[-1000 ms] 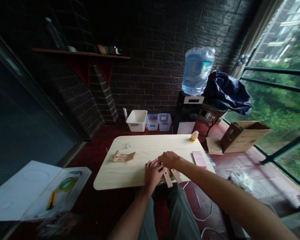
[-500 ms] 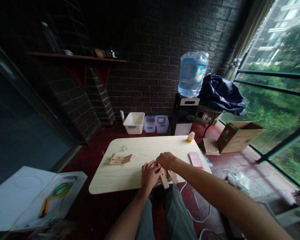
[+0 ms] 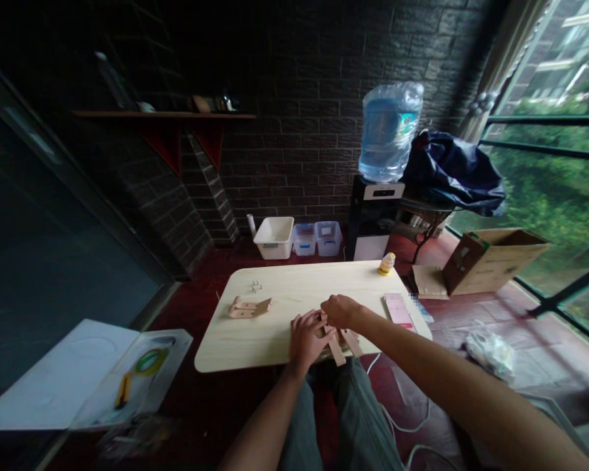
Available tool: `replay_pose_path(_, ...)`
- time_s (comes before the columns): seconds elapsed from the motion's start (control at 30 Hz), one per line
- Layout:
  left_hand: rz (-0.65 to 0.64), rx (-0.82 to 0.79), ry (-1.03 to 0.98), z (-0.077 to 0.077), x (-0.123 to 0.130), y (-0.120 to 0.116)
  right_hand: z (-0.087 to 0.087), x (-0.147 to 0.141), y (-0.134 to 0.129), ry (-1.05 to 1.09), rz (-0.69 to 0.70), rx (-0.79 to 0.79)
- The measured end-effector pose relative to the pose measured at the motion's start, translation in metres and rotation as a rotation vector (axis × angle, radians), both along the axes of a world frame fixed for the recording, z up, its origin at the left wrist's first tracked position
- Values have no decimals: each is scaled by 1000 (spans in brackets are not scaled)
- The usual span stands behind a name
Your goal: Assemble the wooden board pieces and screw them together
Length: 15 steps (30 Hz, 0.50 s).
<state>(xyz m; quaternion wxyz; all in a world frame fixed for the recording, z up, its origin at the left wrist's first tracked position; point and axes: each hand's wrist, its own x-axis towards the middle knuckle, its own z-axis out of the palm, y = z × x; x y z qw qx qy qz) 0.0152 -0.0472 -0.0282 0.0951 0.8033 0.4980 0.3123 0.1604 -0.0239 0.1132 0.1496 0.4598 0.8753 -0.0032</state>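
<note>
A light wooden table [image 3: 275, 327] stands low in front of me. My left hand [image 3: 305, 337] and my right hand [image 3: 342, 310] rest together on a wooden assembly [image 3: 344, 344] at the table's near edge. Two flat wooden strips of it stick out past the edge toward my lap. My right hand lies on top of it, and my left hand presses beside it with fingers spread. How the fingers grip is hidden. A second folded wooden piece [image 3: 248, 307] lies apart on the left of the table. Small metal bits [image 3: 255, 286] lie beyond it.
A pink booklet [image 3: 398, 309] and a small yellow bottle [image 3: 385, 263] sit on the table's right side. Bins [image 3: 273, 237], a water dispenser [image 3: 383, 176] and a cardboard box [image 3: 491, 260] stand behind. An open white case with tools [image 3: 132, 376] lies on the floor at left.
Only the view has shifted slightly with my head. Both hands stay on the wooden assembly at the table's near edge.
</note>
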Motion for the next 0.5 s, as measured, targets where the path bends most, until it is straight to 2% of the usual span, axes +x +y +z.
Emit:
replay_pose_path(0.13, -4, 19, -6, 0, 0, -1, 2, -5, -2, 16, -6, 29)
replay_pose_path(0.4, -7, 14, 0, 2, 1, -2, 2, -9, 1, 39, -156, -38)
replay_pose_path(0.5, -1, 23, 8, 4, 2, -3, 7, -5, 4, 28, -142, -46)
